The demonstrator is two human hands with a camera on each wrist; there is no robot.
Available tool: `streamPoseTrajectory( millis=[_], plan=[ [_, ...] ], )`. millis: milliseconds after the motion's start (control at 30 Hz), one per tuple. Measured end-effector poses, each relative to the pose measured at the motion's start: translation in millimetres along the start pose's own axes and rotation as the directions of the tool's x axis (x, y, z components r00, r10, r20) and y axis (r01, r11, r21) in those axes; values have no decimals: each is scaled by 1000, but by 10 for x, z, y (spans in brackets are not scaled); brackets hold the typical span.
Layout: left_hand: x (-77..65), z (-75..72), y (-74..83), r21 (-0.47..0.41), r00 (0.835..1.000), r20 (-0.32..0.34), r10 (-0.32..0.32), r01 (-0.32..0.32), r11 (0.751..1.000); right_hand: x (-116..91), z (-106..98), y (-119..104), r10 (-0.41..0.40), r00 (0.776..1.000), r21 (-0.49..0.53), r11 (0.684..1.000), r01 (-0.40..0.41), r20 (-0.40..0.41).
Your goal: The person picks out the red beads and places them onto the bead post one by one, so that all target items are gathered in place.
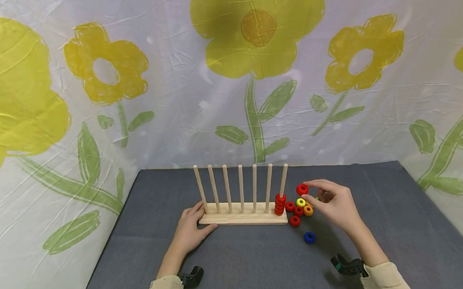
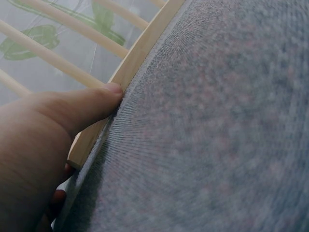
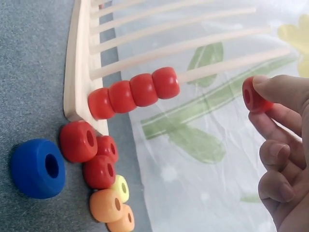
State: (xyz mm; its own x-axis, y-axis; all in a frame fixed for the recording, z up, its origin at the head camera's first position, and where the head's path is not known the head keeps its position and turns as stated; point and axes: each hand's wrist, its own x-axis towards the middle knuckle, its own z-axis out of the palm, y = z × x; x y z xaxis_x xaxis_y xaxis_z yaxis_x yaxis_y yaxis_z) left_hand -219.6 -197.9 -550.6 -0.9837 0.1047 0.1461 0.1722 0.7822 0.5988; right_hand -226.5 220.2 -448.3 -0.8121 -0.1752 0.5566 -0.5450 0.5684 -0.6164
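Note:
A wooden peg rack [image 1: 242, 219] stands on the table with a row of upright pegs. My left hand [image 1: 190, 230] holds the left end of its base, with the thumb [image 2: 104, 99] on the front edge and the other fingers round the end, partly hidden. Several red beads [image 3: 131, 94] are stacked on the rightmost peg; the other pegs are bare. Between thumb and fingertips my right hand [image 1: 336, 202] pinches another red bead [image 3: 262, 105], raised to the right of that peg and apart from it.
Loose red beads [image 1: 295, 221] lie by the rack's right end, beside orange beads [image 3: 106, 205] and a yellow bead [image 1: 301, 202]. Nearer me sits a blue bead [image 1: 309, 237]. A dark grey cloth [image 1: 240, 269] covers the table, and a flower-printed sheet [image 1: 181, 121] hangs behind.

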Motion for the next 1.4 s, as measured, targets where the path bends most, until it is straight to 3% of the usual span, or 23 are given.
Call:
streamPoseTrajectory(
  millis=[1400],
  plan=[
    [0,-2,-12,0,1000,3,3,-3,1000,193,-36,-213,-48,997,33,998,50,-64]
  ],
)
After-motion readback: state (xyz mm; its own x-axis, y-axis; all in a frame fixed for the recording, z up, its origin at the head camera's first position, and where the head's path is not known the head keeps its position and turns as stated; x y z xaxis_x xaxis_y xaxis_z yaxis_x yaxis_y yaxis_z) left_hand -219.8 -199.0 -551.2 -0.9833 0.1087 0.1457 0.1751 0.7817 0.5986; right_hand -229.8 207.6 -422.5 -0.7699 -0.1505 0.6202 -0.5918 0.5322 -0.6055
